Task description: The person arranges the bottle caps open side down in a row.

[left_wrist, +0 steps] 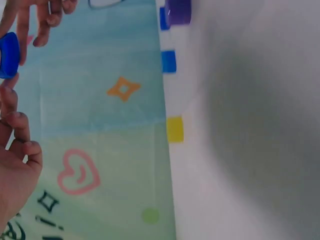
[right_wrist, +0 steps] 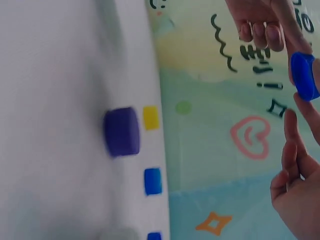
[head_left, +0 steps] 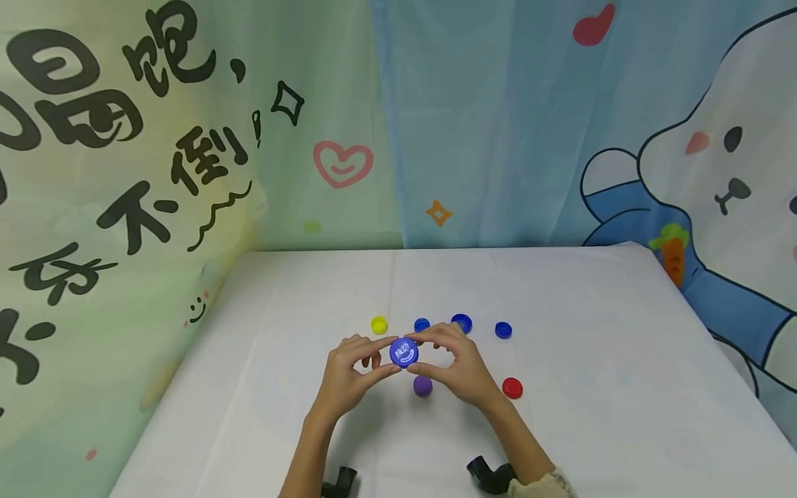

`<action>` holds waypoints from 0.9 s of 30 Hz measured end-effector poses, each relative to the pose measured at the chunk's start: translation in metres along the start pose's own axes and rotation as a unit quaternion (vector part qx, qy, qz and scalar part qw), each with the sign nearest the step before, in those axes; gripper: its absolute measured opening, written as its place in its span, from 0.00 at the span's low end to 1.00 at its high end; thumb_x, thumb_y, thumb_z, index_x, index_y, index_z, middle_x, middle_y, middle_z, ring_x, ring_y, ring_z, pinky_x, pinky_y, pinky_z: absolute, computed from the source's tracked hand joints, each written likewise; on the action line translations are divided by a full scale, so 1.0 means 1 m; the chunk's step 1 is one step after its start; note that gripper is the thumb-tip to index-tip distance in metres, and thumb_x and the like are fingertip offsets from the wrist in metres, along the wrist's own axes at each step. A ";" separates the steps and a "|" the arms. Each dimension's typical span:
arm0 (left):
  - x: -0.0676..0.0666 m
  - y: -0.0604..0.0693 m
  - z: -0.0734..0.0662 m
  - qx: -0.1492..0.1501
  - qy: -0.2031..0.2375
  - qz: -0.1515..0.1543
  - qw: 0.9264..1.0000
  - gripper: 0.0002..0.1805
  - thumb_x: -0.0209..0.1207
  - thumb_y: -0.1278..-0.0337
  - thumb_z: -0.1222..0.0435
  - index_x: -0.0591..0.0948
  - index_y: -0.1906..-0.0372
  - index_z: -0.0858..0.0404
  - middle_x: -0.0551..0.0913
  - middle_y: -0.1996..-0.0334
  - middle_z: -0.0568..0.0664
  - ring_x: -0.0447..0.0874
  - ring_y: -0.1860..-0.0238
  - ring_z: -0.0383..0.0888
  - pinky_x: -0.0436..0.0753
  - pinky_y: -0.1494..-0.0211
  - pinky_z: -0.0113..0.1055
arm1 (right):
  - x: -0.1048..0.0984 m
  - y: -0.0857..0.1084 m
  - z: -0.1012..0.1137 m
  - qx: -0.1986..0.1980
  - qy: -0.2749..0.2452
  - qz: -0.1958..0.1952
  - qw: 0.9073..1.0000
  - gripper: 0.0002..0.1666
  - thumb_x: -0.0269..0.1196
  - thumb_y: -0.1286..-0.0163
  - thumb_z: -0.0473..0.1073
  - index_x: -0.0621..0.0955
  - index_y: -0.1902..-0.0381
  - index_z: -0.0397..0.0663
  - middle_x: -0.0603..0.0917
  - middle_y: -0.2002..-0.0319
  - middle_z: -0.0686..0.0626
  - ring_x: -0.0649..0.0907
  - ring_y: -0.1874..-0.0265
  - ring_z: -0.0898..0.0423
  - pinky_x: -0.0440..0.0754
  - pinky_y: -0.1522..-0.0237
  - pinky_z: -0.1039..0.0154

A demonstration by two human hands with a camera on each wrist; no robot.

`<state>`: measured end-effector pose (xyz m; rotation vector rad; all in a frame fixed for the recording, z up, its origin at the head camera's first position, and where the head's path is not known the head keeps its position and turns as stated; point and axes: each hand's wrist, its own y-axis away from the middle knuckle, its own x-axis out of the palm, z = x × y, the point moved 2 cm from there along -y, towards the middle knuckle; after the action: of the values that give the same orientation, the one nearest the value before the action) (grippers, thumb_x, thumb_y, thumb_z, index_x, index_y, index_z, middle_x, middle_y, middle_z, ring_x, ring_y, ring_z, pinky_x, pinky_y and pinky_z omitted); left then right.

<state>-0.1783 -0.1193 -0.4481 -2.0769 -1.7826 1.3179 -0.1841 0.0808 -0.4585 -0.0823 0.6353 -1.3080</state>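
A round blue bottle cap with white print on its top is held up above the table, its printed face toward the head camera. My left hand pinches its left edge between thumb and forefinger. On the opposite edge, the thumb and forefinger of my right hand pinch it too. Seen from the right wrist, the cap shows its hollow side. Just below the hands in the head view lies a purple cap. The left wrist view catches the held cap at its left border.
Behind the hands, a yellow cap and three blue caps lie in a loose row. A red cap is to the right of my right hand. The white-covered table ends at a printed curtain.
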 end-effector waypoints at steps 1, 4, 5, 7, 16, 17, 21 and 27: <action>-0.003 0.002 0.002 0.002 0.002 -0.004 1.000 0.19 0.71 0.59 0.62 0.85 0.56 0.57 0.71 0.82 0.36 0.67 0.77 0.41 0.66 0.69 0.34 | 0.003 -0.002 0.002 -0.001 0.006 -0.001 1.000 0.23 0.73 0.50 0.45 0.83 0.53 0.54 0.79 0.61 0.58 0.71 0.59 0.58 0.72 0.62 0.61; -0.014 0.005 0.009 0.004 -0.001 -0.006 1.000 0.19 0.71 0.59 0.63 0.84 0.56 0.58 0.71 0.83 0.37 0.67 0.78 0.41 0.65 0.69 0.32 | 0.014 -0.008 0.007 -0.014 0.026 -0.004 1.000 0.23 0.73 0.50 0.50 0.84 0.54 0.57 0.79 0.62 0.58 0.71 0.59 0.58 0.72 0.62 0.59; -0.018 0.006 0.011 0.000 -0.005 -0.003 1.000 0.19 0.71 0.59 0.64 0.84 0.55 0.58 0.71 0.82 0.36 0.67 0.77 0.41 0.65 0.69 0.32 | 0.018 -0.010 0.008 -0.018 0.033 -0.005 0.999 0.23 0.73 0.51 0.51 0.84 0.54 0.57 0.79 0.62 0.58 0.71 0.60 0.58 0.72 0.62 0.58; -0.024 0.008 0.016 -0.012 -0.019 0.010 1.000 0.19 0.70 0.58 0.63 0.84 0.55 0.57 0.70 0.82 0.35 0.67 0.77 0.40 0.65 0.70 0.32 | 0.026 -0.012 0.007 -0.023 0.050 -0.007 0.998 0.24 0.72 0.51 0.53 0.84 0.54 0.56 0.79 0.61 0.57 0.70 0.60 0.58 0.71 0.62 0.57; -0.031 0.023 0.037 -0.086 -0.076 0.121 0.986 0.19 0.67 0.55 0.55 0.85 0.55 0.57 0.71 0.83 0.32 0.66 0.81 0.35 0.67 0.72 0.31 | 0.060 -0.004 -0.011 -0.052 0.158 0.015 0.986 0.24 0.71 0.50 0.56 0.85 0.57 0.52 0.79 0.66 0.55 0.67 0.65 0.61 0.64 0.61 0.61; -0.030 0.025 0.041 -0.099 -0.080 0.136 0.983 0.19 0.67 0.54 0.55 0.85 0.55 0.57 0.71 0.83 0.32 0.66 0.81 0.34 0.67 0.73 0.30 | 0.064 -0.004 -0.014 -0.051 0.180 0.021 0.982 0.24 0.71 0.51 0.56 0.85 0.58 0.51 0.78 0.66 0.55 0.67 0.66 0.61 0.64 0.62 0.61; -0.023 0.033 0.055 -0.151 -0.092 0.191 0.966 0.19 0.66 0.53 0.56 0.84 0.54 0.58 0.72 0.83 0.33 0.65 0.81 0.32 0.68 0.78 0.28 | 0.075 -0.002 -0.022 -0.042 0.268 0.057 0.961 0.25 0.70 0.52 0.58 0.85 0.60 0.51 0.78 0.66 0.54 0.69 0.67 0.58 0.65 0.63 0.61; -0.011 0.035 0.067 -0.141 -0.148 0.220 0.954 0.18 0.68 0.56 0.58 0.85 0.57 0.59 0.73 0.85 0.35 0.65 0.82 0.31 0.68 0.77 0.28 | 0.085 -0.002 -0.028 -0.029 0.360 0.100 0.927 0.26 0.67 0.50 0.62 0.86 0.59 0.53 0.77 0.65 0.54 0.69 0.66 0.57 0.64 0.64 0.62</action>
<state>-0.1944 -0.1683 -0.5044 -2.6778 -1.7663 1.6408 -0.1889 0.0109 -0.5137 0.4262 1.2711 -1.1021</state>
